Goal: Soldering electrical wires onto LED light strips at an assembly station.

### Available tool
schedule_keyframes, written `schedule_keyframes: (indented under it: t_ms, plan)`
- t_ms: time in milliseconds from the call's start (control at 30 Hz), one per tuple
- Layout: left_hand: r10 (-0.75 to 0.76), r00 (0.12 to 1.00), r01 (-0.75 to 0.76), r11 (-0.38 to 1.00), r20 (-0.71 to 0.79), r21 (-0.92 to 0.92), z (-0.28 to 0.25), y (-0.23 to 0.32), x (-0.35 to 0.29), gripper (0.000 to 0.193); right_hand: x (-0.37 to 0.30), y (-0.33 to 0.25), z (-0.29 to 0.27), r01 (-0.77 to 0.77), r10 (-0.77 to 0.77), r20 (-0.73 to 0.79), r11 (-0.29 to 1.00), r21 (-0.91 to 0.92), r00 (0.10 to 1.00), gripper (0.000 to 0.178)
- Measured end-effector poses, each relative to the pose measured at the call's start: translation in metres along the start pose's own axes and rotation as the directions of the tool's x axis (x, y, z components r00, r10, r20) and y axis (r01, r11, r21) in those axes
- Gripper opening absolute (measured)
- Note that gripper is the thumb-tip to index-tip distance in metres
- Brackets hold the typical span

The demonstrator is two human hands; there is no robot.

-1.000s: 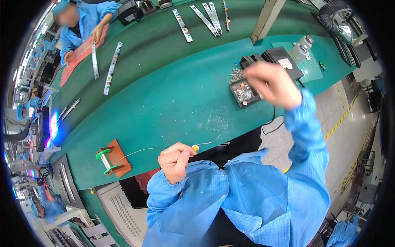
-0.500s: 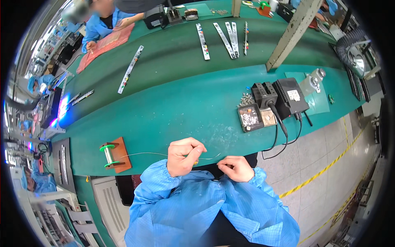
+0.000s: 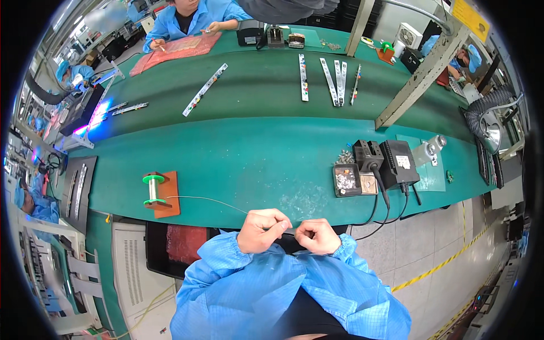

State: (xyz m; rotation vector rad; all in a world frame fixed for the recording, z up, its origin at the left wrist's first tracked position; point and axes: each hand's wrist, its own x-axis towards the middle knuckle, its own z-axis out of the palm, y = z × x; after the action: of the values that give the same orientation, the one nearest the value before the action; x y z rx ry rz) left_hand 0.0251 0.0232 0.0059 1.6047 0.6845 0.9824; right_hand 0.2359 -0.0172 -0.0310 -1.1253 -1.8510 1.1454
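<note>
My left hand [image 3: 263, 230] is closed over the near edge of the bench, pinching a thin solder wire [image 3: 212, 200]. That wire runs slack from a spool [image 3: 153, 190] with green flanges, held on a brown stand [image 3: 169, 205] to the left. Just right of it, my right hand [image 3: 317, 236] is curled with thumb and fingers together. Whatever its fingers hold, if anything, is hidden. Only a small gap separates the two hands.
A soldering station [image 3: 398, 164], an iron holder [image 3: 368, 154] and a small tray of scraps [image 3: 347, 180] stand at the right. Beyond runs a dark green belt with several component strips [image 3: 205, 90]. A post [image 3: 419, 76] rises at the back right. A co-worker [image 3: 192, 20] sits opposite.
My left hand has come closer to my right hand. The loose wire end that stuck out between them is no longer visible. The whole view has tilted up and shifted.
</note>
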Motion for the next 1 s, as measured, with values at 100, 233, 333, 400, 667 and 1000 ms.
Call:
schedule_keyframes:
  t_ms: [100, 233, 333, 400, 667, 1000]
  plan:
    - [-0.012, 1.000, 0.012, 1.000, -0.015, -0.019, 0.001, -0.001, -0.010, 0.029, 0.012, -0.009, -0.003, -0.075, 0.078, 0.067, 0.996, -0.046, 0.995, 0.007]
    - [0.044, 0.992, -0.046, 0.999, -0.116, -0.014, 0.001, 0.003, -0.036, 0.026, 0.034, -0.007, 0.001, -0.050, 0.063, 0.159, 0.995, -0.086, 0.985, 0.010]
    - [-0.126, 0.976, 0.113, 0.990, -0.175, -0.082, 0.001, 0.004, -0.058, 0.026, 0.043, -0.003, 0.006, -0.116, 0.122, 0.206, 0.992, -0.038, 0.971, 0.011]
    - [-0.132, 0.980, 0.122, 0.990, -0.148, -0.078, -0.002, 0.006, -0.060, 0.026, 0.046, 0.005, 0.008, -0.158, 0.154, 0.222, 0.987, -0.002, 0.963, 0.012]
    - [-0.142, 0.933, 0.131, 0.990, 0.331, 0.056, -0.013, -0.017, -0.016, 0.018, 0.023, 0.023, 0.024, -0.087, 0.090, -0.087, 0.996, 0.030, 0.992, 0.007]
    - [-0.041, 0.962, 0.103, 0.970, 0.268, -0.220, 0.018, -0.029, -0.007, 0.033, 0.011, 0.000, -0.004, -0.284, 0.282, 0.038, 0.942, 0.179, 0.959, 0.010]
